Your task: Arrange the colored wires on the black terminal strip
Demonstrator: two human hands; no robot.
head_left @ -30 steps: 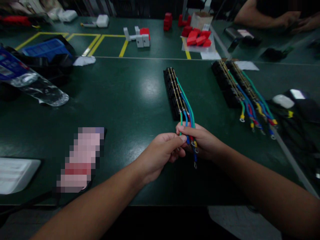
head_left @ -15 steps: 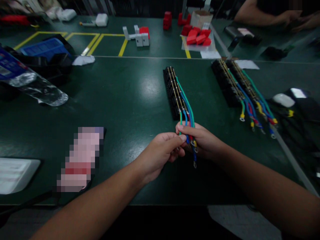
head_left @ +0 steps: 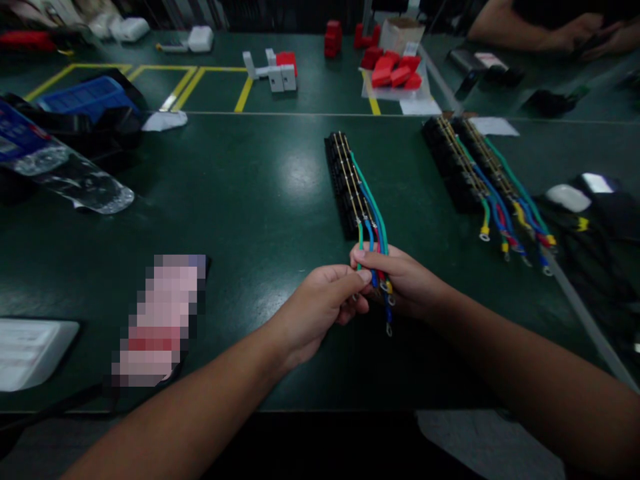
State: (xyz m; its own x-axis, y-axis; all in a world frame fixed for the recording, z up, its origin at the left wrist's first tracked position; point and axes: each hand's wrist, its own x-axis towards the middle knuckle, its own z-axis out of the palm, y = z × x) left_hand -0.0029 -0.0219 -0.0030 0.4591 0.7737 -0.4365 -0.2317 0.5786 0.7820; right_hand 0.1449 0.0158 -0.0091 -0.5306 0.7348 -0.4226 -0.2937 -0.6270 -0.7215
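Observation:
A long black socket strip (head_left: 343, 190) lies on the green table, with brass bars along its top. Green, blue and red wires (head_left: 379, 213) run from it toward me and end in ring terminals (head_left: 389, 328). My left hand (head_left: 340, 293) pinches the wires near their ends, thumb on top; the fingertips partly hide the green wire's terminal. Just beyond it, my right hand (head_left: 400, 273) is closed around the same wires from the right, its thumb across them. Two similar wired strips (head_left: 453, 167) lie side by side to the right.
At the left lie a phone (head_left: 160, 320) with a blurred screen, a white device (head_left: 35, 353) and a clear plastic package (head_left: 85, 177). Red blocks (head_left: 393, 70) sit on a bag at the back. Another person's hands (head_left: 583, 33) show at upper right.
Both hands keep their hold on the wires with hardly any movement. The whole view has shifted very slightly.

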